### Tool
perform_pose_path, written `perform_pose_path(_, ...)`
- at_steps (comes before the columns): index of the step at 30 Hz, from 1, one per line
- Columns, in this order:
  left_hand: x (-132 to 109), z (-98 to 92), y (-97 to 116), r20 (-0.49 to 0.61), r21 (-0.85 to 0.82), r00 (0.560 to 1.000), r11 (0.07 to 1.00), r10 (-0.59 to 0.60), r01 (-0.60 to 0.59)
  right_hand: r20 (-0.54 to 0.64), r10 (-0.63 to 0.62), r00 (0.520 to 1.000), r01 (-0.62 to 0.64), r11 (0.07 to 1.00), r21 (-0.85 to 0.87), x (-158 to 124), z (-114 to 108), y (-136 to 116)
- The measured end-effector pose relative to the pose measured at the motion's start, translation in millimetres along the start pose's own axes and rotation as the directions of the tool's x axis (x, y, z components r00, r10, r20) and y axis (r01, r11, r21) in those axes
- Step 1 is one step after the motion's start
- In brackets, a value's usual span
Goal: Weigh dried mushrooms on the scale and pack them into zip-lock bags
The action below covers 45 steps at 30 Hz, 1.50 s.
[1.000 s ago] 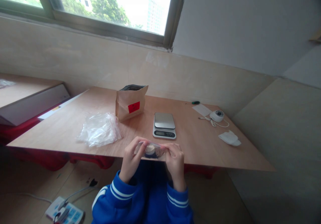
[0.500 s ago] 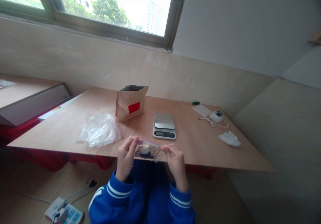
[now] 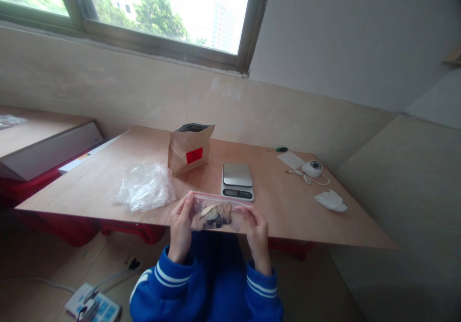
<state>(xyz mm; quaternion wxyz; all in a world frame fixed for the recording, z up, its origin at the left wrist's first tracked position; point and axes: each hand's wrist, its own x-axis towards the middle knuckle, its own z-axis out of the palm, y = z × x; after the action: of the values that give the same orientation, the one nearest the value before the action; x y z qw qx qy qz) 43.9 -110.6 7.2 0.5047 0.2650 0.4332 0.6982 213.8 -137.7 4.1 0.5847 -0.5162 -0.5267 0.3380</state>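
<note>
The zip bag point(image 3: 218, 213) has spread wider since the earlier frame; the left hand point(image 3: 181, 223) and right hand point(image 3: 257, 229) pinch opposite ends, its long axis between them, along the counter's point(image 3: 306, 218) near edge.

"What's the left hand point(image 3: 181, 223) doing?"

"Pinching, its thumb point(image 3: 188, 201) pointing upward."

"And the right hand point(image 3: 257, 227)?"

"Gripping too, level with the left or nearly so, thumb side turned inward."

"Are they touching?"

"No, they're apart, in front of the body."

"The arms?"

"The left forearm point(image 3: 167, 281) slants inward and forward; the right forearm point(image 3: 262, 286) leans inward less. Both wrists are bare."
</note>
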Motion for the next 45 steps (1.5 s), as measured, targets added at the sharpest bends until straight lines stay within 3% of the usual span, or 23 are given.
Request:
perform_pose_path(3, -1, 3.0, 4, 0.044, -0.074, 0.995, 0.993, -0.085, 0.088, -0.088, 0.061, 0.994, -0.056, 0.997, 0.061, 0, 3, -1)
perform_pose_path(9, -1, -3.3, 7, 0.128, 0.035, 0.981, 0.989, -0.149, 0.145, -0.147, 0.065, 0.987, -0.059, 0.997, 0.048, 0, 5, -2)
perform_pose_path(15, 2, -9.6, 4, 0.273, 0.161, 0.961, 0.987, -0.044, 0.0, -0.105, 0.093, 0.99, -0.095, 0.995, -0.009, 1, 5, -1)
perform_pose_path(21, -1, -9.6, 17, 0.48, 0.362, 0.875, 0.922, -0.057, -0.138, -0.066, 0.0, 0.998, -0.004, 0.999, -0.054, -1, 13, -6)
perform_pose_path(26, -1, -12.5, 19, 0.452, 0.377, 0.892, 0.899, 0.034, -0.225, -0.035, -0.056, 0.998, 0.05, 0.987, -0.152, -4, 18, -8)
perform_pose_path(31, -4, -11.8, 19, 0.483, 0.408, 0.874, 0.87, 0.051, -0.276, 0.063, -0.128, 0.99, 0.138, 0.967, -0.214, -6, 17, -12)
perform_pose_path(35, -9, -9.9, 20, 0.431, 0.413, 0.898, 0.865, 0.089, -0.285, -0.048, -0.164, 0.985, 0.152, 0.969, -0.196, -9, 18, -13)
perform_pose_path(40, -16, -8.4, 25, 0.409, 0.386, 0.904, 0.873, 0.126, -0.297, -0.153, -0.114, 0.982, 0.097, 0.989, -0.112, -12, 22, -14)
perform_pose_path(45, -17, -7.2, 31, 0.483, 0.386, 0.867, 0.859, 0.122, -0.335, -0.063, -0.119, 0.991, 0.115, 0.991, -0.065, -10, 21, -18)
